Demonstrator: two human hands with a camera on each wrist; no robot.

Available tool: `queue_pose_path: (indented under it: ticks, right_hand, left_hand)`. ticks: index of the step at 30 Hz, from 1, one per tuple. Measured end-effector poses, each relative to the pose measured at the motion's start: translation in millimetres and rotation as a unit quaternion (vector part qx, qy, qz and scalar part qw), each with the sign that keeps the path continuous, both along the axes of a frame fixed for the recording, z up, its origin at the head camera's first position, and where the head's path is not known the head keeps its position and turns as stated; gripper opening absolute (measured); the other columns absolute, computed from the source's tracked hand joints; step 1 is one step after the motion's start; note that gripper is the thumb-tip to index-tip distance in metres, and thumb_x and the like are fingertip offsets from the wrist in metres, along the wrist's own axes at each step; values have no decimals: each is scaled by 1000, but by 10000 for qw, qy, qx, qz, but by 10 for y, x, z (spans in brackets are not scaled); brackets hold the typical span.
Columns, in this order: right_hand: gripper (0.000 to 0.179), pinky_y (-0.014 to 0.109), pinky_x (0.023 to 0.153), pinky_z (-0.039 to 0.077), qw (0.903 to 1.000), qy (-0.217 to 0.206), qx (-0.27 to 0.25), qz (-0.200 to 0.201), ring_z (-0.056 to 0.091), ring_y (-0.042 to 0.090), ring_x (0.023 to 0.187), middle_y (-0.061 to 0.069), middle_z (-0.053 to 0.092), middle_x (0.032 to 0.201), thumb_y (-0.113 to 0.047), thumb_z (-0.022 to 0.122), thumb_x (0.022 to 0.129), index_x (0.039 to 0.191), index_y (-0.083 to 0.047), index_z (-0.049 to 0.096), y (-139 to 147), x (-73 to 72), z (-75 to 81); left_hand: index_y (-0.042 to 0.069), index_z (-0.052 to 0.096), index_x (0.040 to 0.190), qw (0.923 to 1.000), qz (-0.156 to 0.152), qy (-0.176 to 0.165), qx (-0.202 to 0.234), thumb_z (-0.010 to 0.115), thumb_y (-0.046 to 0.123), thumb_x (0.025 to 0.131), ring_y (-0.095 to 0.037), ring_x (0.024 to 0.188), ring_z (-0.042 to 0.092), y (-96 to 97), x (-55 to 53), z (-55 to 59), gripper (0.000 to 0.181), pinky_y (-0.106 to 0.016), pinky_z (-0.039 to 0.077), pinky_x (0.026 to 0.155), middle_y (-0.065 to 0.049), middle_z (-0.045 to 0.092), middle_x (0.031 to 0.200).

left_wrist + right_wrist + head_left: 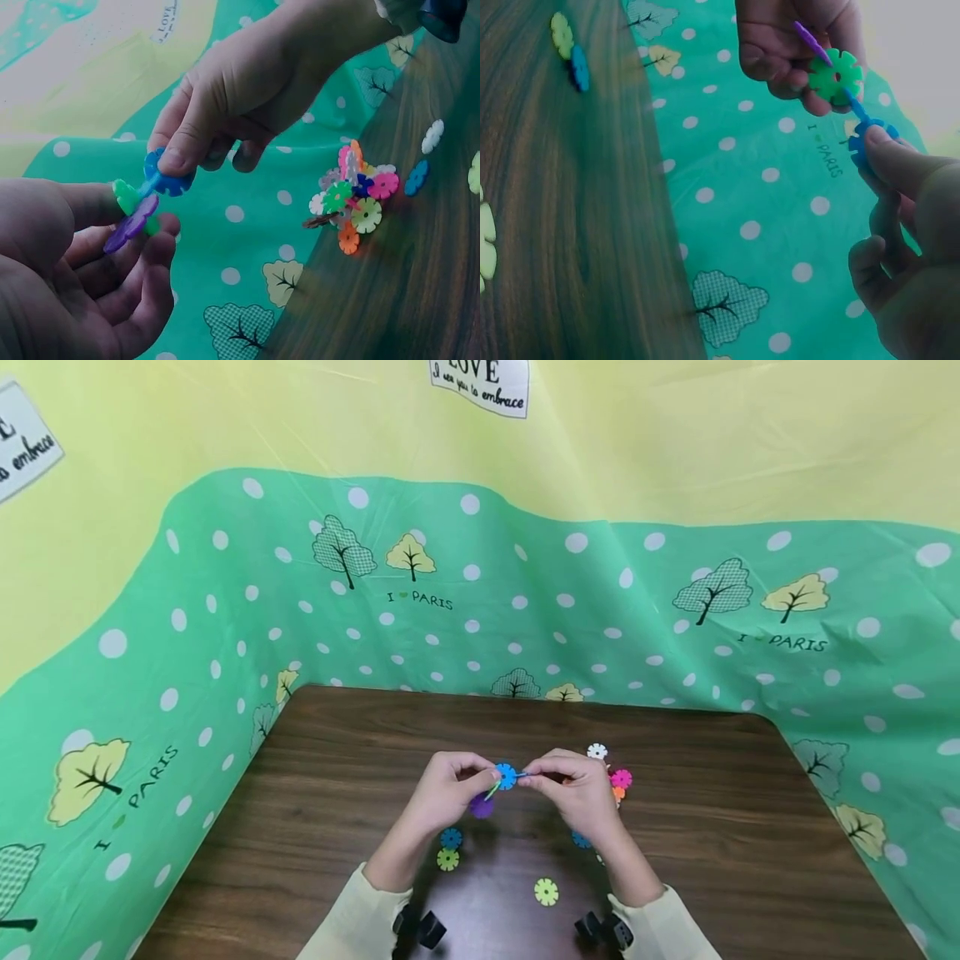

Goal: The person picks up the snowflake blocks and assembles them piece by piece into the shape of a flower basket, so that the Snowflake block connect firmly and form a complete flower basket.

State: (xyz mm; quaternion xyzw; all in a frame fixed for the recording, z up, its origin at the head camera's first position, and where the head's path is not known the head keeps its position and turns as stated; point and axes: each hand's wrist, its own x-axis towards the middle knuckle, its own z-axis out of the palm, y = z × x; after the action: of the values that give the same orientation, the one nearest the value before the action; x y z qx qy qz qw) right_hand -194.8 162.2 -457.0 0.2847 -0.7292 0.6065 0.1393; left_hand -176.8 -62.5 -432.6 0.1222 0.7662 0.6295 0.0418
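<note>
My left hand (pixel 447 791) pinches a green notched flower disc (pixel 836 77) with a purple disc (pixel 132 224) slotted into it at an angle. My right hand (pixel 577 789) pinches a blue disc (pixel 873 142) between thumb and forefinger. Between the two hands, a second blue disc (pixel 506 776) reaches from the green one toward the one in the right fingers, seen edge-on in the right wrist view. Both hands are raised above the dark wooden table (pixel 360 735), close together, and the purple disc hangs below the left fingertips.
A pile of mixed coloured discs (pixel 352 191) lies beyond the right hand, partly hidden by it in the head view. Near the left forearm lie a blue disc (pixel 451 837) and a yellow-green disc (pixel 447 860). Another yellow-green disc (pixel 546 892) lies between the forearms.
</note>
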Motion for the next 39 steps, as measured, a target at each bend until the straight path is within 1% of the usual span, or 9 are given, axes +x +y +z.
queue_pose_path:
  ticks: [9, 15, 17, 21, 24, 27, 34, 36, 39]
  right_hand:
    - [21, 19, 61, 53, 9995, 124, 138, -271, 69, 11, 73, 8, 76, 80, 13, 84, 75, 85, -5, 81, -62, 16, 14]
    - [14, 20, 61, 55, 9992, -56, -11, -384, 70, 7, 72, 13, 76, 79, 12, 82, 77, 83, 1, 79, -128, 109, 150]
    - [14, 20, 62, 55, 9992, 90, -110, -368, 71, 7, 73, 13, 76, 80, 11, 82, 78, 84, -1, 79, -118, 90, 96]
    - [19, 21, 65, 59, 9972, 605, -402, -155, 73, 11, 77, 13, 77, 83, 14, 82, 76, 86, -3, 81, -100, 1, -69]
    - [21, 26, 70, 62, 9959, 605, -655, 165, 74, 16, 84, 17, 76, 89, 18, 80, 76, 88, 1, 80, -93, -28, -88]
    - [22, 29, 76, 62, 9960, 288, -732, 428, 73, 18, 92, 20, 73, 99, 17, 78, 78, 95, 3, 79, -71, -26, -66]
    - [20, 23, 79, 60, 9939, -152, -767, 781, 67, 17, 104, 26, 67, 114, 16, 68, 88, 107, 11, 74, -37, 12, -10]
    - [22, 24, 82, 61, 9910, -531, -942, 791, 70, 16, 106, 23, 68, 118, 14, 69, 90, 111, 14, 71, -41, 21, 6]
    - [29, 29, 79, 62, 9836, -1281, -1098, 641, 75, 14, 95, 12, 73, 110, 10, 72, 89, 117, 16, 66, -52, 39, 24]
  left_hand:
    - [4, 80, 91, 9989, 231, 218, -355, 71, 12, 96, -10, 60, 60, 8, 14, 46, 14, -23, 52, 56, -9, 74, 79]
    - [2, 81, 92, 9995, 267, -160, 57, 71, 11, 96, -11, 60, 59, -4, 5, 58, 13, -22, 51, 56, -16, 75, 82]
    - [2, 81, 92, 9993, 318, -156, 98, 72, 11, 95, -11, 60, 60, 3, 16, 68, 13, -22, 52, 56, -16, 75, 82]
    - [7, 82, 91, 9975, 539, 336, -320, 74, 15, 95, -11, 60, 61, 33, 45, 90, 12, -23, 53, 56, -7, 75, 79]
    - [11, 81, 94, 9945, 600, 692, -513, 74, 18, 96, -12, 60, 62, 36, 41, 86, 11, -25, 54, 56, -3, 75, 78]
    - [13, 80, 97, 9948, 441, 837, -390, 72, 21, 97, -13, 63, 63, 21, 28, 70, 11, -26, 55, 58, -3, 75, 81]
    - [17, 79, 100, 9895, 231, 1357, -438, 71, 23, 98, -12, 69, 63, 34, 44, 42, 10, -26, 56, 64, 3, 76, 88]
    - [19, 79, 100, 9862, 284, 1550, -504, 72, 22, 98, -10, 70, 62, 41, 44, 34, 9, -26, 56, 64, 5, 76, 89]
    - [19, 79, 100, 9819, 352, 1778, -550, 72, 21, 97, -9, 72, 63, 47, 40, 20, 8, -26, 56, 65, 7, 76, 93]
